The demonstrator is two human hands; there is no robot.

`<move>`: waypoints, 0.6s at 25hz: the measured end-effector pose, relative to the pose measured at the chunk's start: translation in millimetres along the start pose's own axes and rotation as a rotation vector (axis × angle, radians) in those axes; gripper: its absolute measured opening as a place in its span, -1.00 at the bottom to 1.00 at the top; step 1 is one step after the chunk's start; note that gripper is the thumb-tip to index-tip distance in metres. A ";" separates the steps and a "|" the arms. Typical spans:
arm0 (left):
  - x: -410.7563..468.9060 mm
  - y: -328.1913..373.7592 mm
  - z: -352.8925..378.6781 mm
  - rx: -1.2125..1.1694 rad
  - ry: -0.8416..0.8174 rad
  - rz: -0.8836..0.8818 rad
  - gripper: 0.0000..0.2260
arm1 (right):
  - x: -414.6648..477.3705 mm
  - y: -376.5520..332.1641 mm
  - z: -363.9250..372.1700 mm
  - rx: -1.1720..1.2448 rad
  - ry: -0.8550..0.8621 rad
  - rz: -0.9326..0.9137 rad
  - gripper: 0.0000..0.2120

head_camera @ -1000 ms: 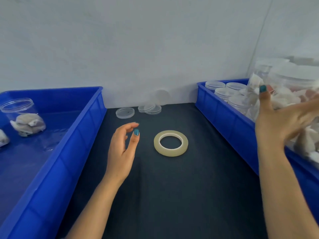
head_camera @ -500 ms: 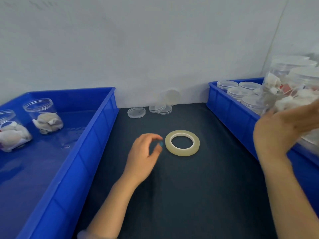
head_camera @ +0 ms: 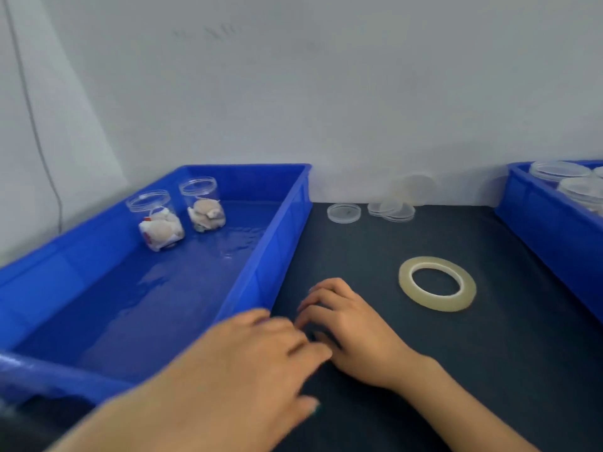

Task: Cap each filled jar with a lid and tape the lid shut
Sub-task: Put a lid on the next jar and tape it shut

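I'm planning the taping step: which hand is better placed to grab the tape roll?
Right hand: it lies on the mat next to the tape roll, nothing between. The left hand sits farther away, by the left bin.

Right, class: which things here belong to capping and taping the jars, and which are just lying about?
For the job: filled jars, loose lids, tape roll.
Just lying about: left blue bin, black mat, wall cable.
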State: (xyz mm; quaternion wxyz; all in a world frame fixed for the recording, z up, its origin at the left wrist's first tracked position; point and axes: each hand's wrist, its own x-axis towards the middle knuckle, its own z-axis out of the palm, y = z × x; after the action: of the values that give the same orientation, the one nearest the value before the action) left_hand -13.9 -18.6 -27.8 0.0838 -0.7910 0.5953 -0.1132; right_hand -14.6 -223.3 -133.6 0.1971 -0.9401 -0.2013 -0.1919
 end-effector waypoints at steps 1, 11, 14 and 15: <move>-10.4 -22.9 -9.6 0.036 0.162 -0.010 -0.66 | 11.8 -7.4 0.3 0.041 0.040 -0.016 -0.64; -7.8 -278.2 89.5 0.017 -0.229 -0.953 -0.30 | 187.8 -99.0 -6.0 0.109 0.038 0.054 -0.72; -4.7 -292.1 111.5 -0.019 -0.167 -0.999 -0.25 | 209.2 -101.4 15.9 -0.095 -0.182 0.051 -0.63; -2.5 -294.3 113.8 -0.001 -0.132 -1.011 -0.28 | 208.8 -97.3 23.6 -0.165 -0.262 0.074 -0.62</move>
State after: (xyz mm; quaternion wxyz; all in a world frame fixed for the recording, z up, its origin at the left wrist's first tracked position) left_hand 288.8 65.2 -58.6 0.0555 -0.9857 0.1317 -0.0889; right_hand 124.4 -67.7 -33.2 0.0983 -0.9769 -0.1740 -0.0759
